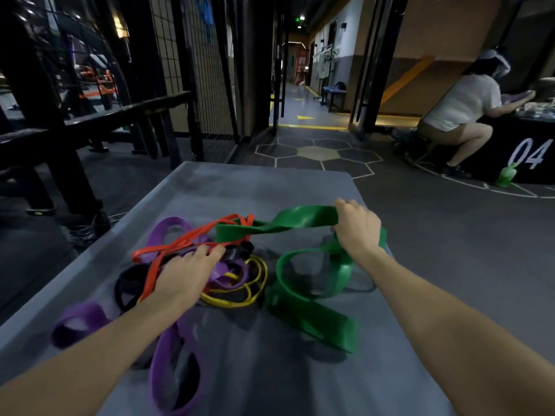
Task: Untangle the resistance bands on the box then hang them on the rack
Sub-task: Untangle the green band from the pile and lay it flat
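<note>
A tangle of resistance bands lies on the grey box top (270, 187). My right hand (357, 228) grips the wide green band (300, 219) and holds one stretch of it raised above the box; the rest of it coils on the surface below. My left hand (187, 273) rests with straight fingers on the knot of the pile, touching the orange band (180, 240) and a purple band (168, 228). A yellow band (249, 292) and a black band (126, 283) lie in the heap. Another purple band (168, 370) trails toward me.
A black metal rack frame with wire mesh (99, 115) stands at the left. A person (456, 106) crouches at a black box marked 04 (528, 151) on the right, with a green bottle (506, 175) beside it. A corridor (300, 100) opens straight ahead.
</note>
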A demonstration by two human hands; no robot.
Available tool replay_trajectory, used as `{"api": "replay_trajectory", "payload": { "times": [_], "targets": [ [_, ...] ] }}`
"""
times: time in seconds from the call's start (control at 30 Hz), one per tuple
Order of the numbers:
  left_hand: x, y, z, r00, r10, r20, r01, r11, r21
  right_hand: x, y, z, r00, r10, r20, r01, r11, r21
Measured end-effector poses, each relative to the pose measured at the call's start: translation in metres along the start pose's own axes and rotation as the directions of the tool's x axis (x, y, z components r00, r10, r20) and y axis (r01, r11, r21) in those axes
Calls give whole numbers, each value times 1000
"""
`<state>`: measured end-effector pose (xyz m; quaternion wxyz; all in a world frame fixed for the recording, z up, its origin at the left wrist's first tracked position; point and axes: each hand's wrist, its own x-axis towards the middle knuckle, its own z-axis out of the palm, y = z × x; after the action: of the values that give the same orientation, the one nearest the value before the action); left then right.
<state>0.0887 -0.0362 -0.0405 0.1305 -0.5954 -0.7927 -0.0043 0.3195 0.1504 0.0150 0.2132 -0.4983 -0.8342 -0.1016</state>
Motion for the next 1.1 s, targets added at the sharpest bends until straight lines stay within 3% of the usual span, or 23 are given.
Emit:
{"api": "replay_trajectory", "payload": {
  "times": [0.07,0.13,0.2,0.27,0.4,0.6,0.7,0.8,0.83,0.9,0.97,1.0,1.1],
  "targets": [
    [2,-5,0,992,74,-103,-70,997,45,3,3,2,988,-13,154,17,999,-27],
    [7,-8,0,981,131,-146,-115,987,110,4,8,1,908,25,417,6,997,-73],
    [10,-12,0,967,179,-183,-157,979,128,7,7,-4,833,19,554,61,990,-126],
    [9,-20,-5,957,230,-179,-205,967,148,14,-9,-12,826,-56,561,101,994,-50],
    [3,-42,-14,943,299,-147,-260,936,237,25,-69,-12,835,-204,511,72,961,266],
    [-12,-80,-17,954,290,-79,-265,936,233,7,-114,24,824,-190,534,79,972,223],
    [-19,-90,-26,963,192,188,-224,960,168,4,-123,44,839,-158,520,54,976,209],
    [-10,-95,-48,892,124,435,-128,992,-20,9,-131,58,849,-141,510,39,978,206],
    [-5,-94,-55,907,131,401,-90,989,-119,10,-133,61,845,-142,516,37,977,208],
    [12,-93,-55,989,63,133,-28,967,-255,14,-133,66,839,-153,522,46,976,212],
    [29,-86,-46,997,-61,-47,42,939,-341,18,-132,73,831,-168,529,65,976,208],
    [37,-80,-42,993,-104,-55,75,920,-386,21,-132,75,825,-177,536,76,976,204],
    [53,-58,-23,980,-146,134,185,918,-352,26,-132,80,810,-189,555,82,974,213]
  ]
}}
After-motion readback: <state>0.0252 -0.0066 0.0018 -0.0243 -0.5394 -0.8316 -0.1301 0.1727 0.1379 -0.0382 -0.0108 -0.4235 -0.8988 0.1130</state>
